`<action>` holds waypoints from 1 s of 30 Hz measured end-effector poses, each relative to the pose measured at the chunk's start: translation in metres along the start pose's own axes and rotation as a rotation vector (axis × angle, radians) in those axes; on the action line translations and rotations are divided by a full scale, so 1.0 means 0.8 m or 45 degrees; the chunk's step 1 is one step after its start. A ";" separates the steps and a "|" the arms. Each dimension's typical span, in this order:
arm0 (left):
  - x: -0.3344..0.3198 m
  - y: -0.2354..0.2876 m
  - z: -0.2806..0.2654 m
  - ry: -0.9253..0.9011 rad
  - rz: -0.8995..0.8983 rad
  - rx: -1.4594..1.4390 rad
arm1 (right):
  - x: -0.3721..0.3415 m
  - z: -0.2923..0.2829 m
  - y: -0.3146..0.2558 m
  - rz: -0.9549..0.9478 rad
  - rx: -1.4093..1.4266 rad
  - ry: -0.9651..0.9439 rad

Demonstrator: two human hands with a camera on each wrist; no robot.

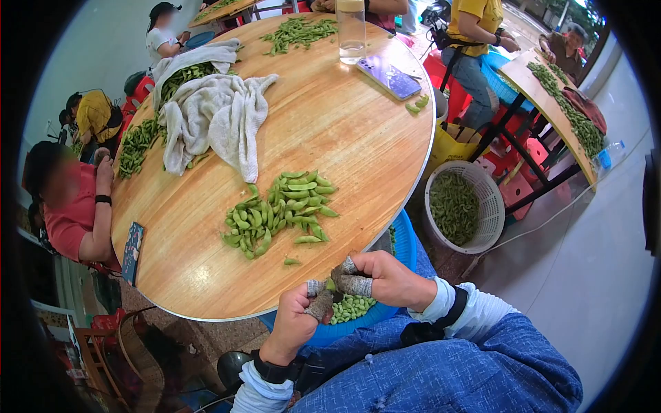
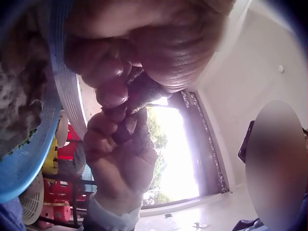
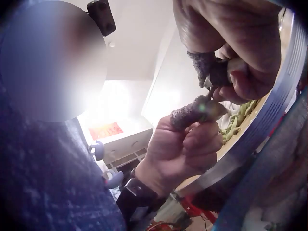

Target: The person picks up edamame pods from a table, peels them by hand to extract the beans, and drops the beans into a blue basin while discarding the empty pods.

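Observation:
Over a blue basin [image 1: 406, 241] at the table's near edge, both hands meet around a green soybean pod [image 1: 330, 284]. My left hand [image 1: 292, 322] pinches it between thumb and finger. From the other side, my right hand [image 1: 396, 279] has its thumb and finger closed on the pod's end. Grey cloth-like covers wrap fingertips of both hands. Shelled green beans [image 1: 352, 309] lie in the basin just below. In the right wrist view the left hand [image 3: 180, 151] faces the right hand [image 3: 236, 43], fingertips together; the pod is mostly hidden there.
A pile of soybean pods [image 1: 279, 213] lies on the round wooden table [image 1: 330, 131]. Beyond are a white towel [image 1: 213, 117], a phone [image 1: 389, 77] and a clear bottle [image 1: 352, 34]. A white basket [image 1: 492, 213] of pods stands on the floor. Other people sit around.

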State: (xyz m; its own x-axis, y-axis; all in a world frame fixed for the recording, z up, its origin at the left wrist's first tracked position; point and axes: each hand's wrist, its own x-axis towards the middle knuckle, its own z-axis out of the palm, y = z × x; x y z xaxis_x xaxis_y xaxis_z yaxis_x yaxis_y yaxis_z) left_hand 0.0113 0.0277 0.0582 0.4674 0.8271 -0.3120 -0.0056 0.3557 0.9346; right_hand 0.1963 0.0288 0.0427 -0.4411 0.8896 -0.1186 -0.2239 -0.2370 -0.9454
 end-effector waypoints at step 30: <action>0.003 -0.005 -0.005 -0.184 -0.076 0.037 | -0.009 0.000 0.006 0.175 0.192 -0.055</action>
State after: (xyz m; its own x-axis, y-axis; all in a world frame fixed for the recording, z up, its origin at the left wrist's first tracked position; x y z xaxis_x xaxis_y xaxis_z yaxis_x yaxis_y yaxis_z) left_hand 0.0088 0.0298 0.0528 0.5888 0.7326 -0.3415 0.0507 0.3882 0.9202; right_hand 0.1985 0.0214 0.0388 -0.5128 0.8280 -0.2269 -0.2851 -0.4135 -0.8647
